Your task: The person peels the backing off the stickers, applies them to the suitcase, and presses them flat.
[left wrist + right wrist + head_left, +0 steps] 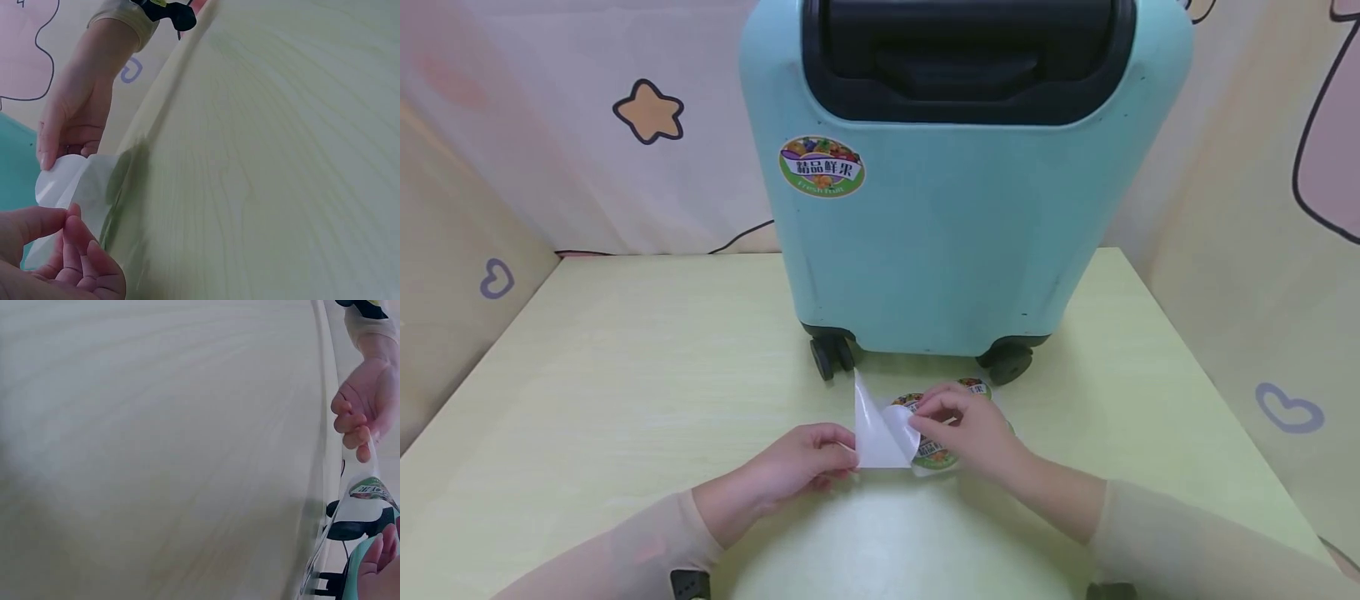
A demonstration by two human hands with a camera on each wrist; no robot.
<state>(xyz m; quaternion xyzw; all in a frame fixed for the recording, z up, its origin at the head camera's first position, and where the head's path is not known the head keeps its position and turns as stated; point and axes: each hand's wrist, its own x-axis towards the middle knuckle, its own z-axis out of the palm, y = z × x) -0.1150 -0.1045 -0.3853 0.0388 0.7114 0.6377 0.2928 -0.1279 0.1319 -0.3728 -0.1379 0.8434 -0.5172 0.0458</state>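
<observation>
A sheet of oval fruit stickers (pixel 934 457) is held just in front of the suitcase, its white backing (pixel 876 442) folded up at the left. My left hand (pixel 808 458) pinches the left edge of that backing between thumb and fingers. On the other side, my right hand (pixel 973 429) pinches the rounded edge of a sticker (pixel 905 427), which curls away from the backing with its white underside showing. The left wrist view shows this white rounded flap (pixel 59 181) at the right hand's fingertips. My right hand hides part of the printed sheet.
A light-blue suitcase (pixel 932 242) with a black front panel (pixel 970 62) stands on wheels at the table's back. One oval fruit sticker (pixel 822 167) is on its upper left. Its front wheels (pixel 1007 362) are close behind the sheet. Patterned cloth walls (pixel 572 150) surround the pale table (pixel 647 358).
</observation>
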